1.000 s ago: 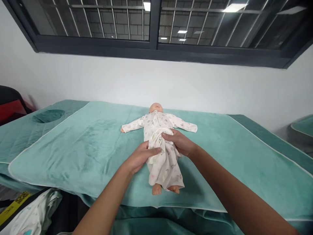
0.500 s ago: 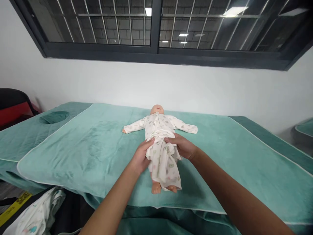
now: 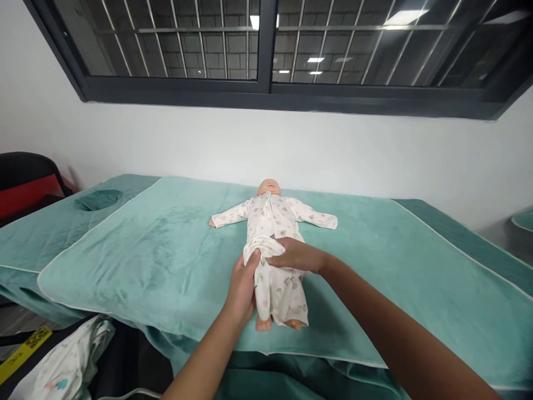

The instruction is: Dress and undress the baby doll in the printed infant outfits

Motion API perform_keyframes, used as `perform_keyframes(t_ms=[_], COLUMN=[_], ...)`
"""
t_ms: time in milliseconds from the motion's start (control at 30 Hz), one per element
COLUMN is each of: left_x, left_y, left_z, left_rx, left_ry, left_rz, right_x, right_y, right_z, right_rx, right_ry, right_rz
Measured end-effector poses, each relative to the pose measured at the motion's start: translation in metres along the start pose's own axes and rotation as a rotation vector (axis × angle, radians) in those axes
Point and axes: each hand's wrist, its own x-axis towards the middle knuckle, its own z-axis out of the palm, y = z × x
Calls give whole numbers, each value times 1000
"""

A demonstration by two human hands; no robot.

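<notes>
A baby doll (image 3: 270,188) lies on its back on the green bed cover, head toward the wall and arms spread. It wears a white printed top (image 3: 270,214) and white printed pants (image 3: 287,294), with its bare feet showing below the cuffs. My left hand (image 3: 245,280) is closed on the left side of the bunched pants waist, thumb on top. From the right, my right hand (image 3: 295,255) grips the same gathered waistband near the middle. Its fingertips are partly hidden in the cloth.
The green bed cover (image 3: 166,233) spans a massage bed with a face hole (image 3: 98,200) at left. A white printed cloth (image 3: 70,361) lies at the lower left beside a yellow strip (image 3: 25,353). A red and black chair (image 3: 29,186) stands far left. Behind is a barred window (image 3: 266,89).
My right hand has moved left over the doll's middle, and my left hand slightly down. The waistband now bunches toward the left hand, and more of the top's lower front shows.
</notes>
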Motion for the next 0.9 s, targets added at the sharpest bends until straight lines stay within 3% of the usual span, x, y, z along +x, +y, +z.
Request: perform_keyframes(t_ms=[167,333,500,600,767,900], left_x=[-31,-63,-91,-96,-87,-78], left_y=[-4,-22,-34,-38,-59,-70], left_z=[-2,-9,-24,-35,-51,-52], left_rx=[6,-57,-28,90,347,374], left_ry=[123,194,449,549,514,435], left_rz=[-79,-125,-274,-204,-133,-101], right_x=[2,4,-1,-2,-3,-4], right_y=[-1,7,5,5,8,8], right_z=[9,19,29,35,40,38], right_rx=[-372,-705,-1033,-1132,-1171,-1066], right_ry=[-3,31,7,-14,-44,-53], right_rz=[-61,-77,-56,-40,5,17])
